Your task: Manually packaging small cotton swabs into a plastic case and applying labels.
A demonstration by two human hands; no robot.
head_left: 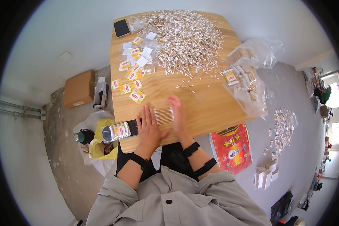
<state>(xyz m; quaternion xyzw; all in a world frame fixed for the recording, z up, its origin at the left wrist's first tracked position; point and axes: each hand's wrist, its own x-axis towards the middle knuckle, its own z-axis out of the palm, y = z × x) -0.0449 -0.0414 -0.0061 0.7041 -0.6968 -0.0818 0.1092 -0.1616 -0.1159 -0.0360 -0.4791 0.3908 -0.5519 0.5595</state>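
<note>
1. Left hand [149, 130]: flat, palm down, fingers nearly together, over the left end of the swab row [163, 116]; not clamped.
2. Right hand [177, 116]: on edge at the row's right end, fingers extended; not clamped.
3. Swab row: side by side on the wooden table [203, 101], near edge, between hands.
4. Labels: loose yellow-and-white cards [133, 75], red oval logo, small print unreadable. Red bag [232, 156] below table: large yellow lettering, round white emblem.
5. Swab pack [120, 131]: similar card over swabs, on dark strip [133, 125], left of left hand.
6. Clear bag [257, 108], table's right edge: several swab packs.
7. Yellow bag [98, 144], floor left: brown item inside.
8. Loose swab heap [188, 41]: far side.
</note>
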